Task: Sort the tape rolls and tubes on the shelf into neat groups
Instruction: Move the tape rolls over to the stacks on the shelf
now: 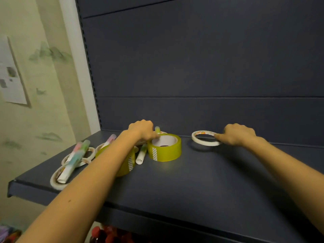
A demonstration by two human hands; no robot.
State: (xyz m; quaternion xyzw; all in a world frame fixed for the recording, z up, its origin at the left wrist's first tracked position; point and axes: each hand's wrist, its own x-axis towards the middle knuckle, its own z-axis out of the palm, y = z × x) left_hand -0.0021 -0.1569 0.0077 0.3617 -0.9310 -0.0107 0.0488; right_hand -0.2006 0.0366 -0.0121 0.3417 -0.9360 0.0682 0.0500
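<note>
A person's two bare hands are reaching over a matte, dark blue metal shelf point(192, 181). The right hand point(239, 135) is pinching the near rim of a thin white tape ring point(204, 137) lying flat toward the back edge, well apart from the rest. The left hand point(141, 129) is closing its grip on a slim pastel tube point(157, 130) just behind a wide, glossy yellow-green tape roll point(164, 148) near the shelf's middle. A second yellow-green roll point(127, 163) is sitting partly hidden under the left forearm, with a white tube point(141, 155) lying between the two. More thin rings point(57, 181) and pastel tubes point(72, 160) are crowding the front left corner.
</note>
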